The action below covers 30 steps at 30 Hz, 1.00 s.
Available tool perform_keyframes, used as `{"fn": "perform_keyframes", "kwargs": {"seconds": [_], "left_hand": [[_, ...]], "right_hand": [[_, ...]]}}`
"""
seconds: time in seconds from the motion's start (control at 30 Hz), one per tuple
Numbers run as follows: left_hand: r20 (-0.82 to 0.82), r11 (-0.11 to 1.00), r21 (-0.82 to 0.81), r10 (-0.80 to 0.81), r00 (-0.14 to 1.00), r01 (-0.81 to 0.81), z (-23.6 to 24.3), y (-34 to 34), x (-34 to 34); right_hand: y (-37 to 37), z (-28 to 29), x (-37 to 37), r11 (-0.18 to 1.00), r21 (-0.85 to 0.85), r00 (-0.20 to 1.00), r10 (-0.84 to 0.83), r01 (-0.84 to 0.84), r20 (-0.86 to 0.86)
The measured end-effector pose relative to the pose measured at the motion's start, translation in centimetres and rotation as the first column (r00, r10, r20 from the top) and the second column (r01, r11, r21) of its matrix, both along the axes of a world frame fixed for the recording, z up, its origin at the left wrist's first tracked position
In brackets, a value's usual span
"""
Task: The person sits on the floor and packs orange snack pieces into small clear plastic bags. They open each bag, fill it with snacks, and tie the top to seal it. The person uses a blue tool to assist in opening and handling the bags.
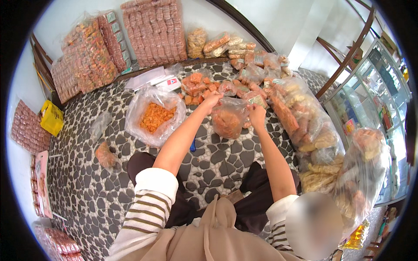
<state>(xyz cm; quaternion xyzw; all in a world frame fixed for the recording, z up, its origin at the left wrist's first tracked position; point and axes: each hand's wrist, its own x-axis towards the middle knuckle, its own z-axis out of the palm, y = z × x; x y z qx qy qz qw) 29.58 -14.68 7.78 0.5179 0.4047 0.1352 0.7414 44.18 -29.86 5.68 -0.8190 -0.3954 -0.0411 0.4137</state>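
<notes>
A clear plastic bag of orange food (228,122) is held by its top at both sides, low over the pebble-patterned floor. My left hand (211,101) is closed on its upper left, and my right hand (256,112) grips its upper right. To the left lies a large open plastic bag (135,98), rolled down around orange crumbly pieces (156,117). Behind my hands are several small bags of orange snacks (196,82) and a white flat device (167,83). A small blue object (193,145) lies below my left hand, partly hidden by that forearm.
Stacked snack packs (154,32) line the back wall. Large bags of snacks (320,135) crowd the right beside a glass display case (374,91). A yellow container (51,117) stands by the left wall, and a small bag (106,156) lies on the left floor.
</notes>
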Motion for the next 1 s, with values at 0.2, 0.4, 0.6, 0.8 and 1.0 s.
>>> {"fn": "perform_keyframes", "kwargs": {"seconds": [0.2, 0.4, 0.6, 0.8, 1.0], "left_hand": [[0.269, 0.998, 0.012, 0.054, 0.962, -0.059, 5.0, 0.8, 1.2], [0.532, 0.996, 0.086, -0.036, 0.846, -0.012, 8.9, 1.0, 1.3], [0.786, 0.995, 0.078, -0.024, 0.618, -0.060, 9.8, 1.0, 0.4], [0.587, 0.962, -0.238, 0.030, 0.809, 0.137, 6.6, 2.0, -4.0], [-0.002, 0.892, 0.416, -0.195, 0.981, 0.178, 0.7, 0.4, -6.5]], "right_hand": [[2.3, 6.9, 2.6, 0.984, 0.176, 0.998, 0.028, -0.036, 0.052], [1.9, 12.9, 1.7, 0.939, 0.337, 0.998, 0.066, -0.063, 0.002], [0.6, 15.8, -1.6, 0.855, 0.448, 0.931, 0.101, -0.261, 0.350], [-0.8, 11.1, -4.3, 0.764, 0.213, 0.668, 0.349, -0.609, 0.657], [-2.1, 3.8, -6.5, 0.498, -0.462, 0.213, 0.814, -0.734, 0.540]]}}
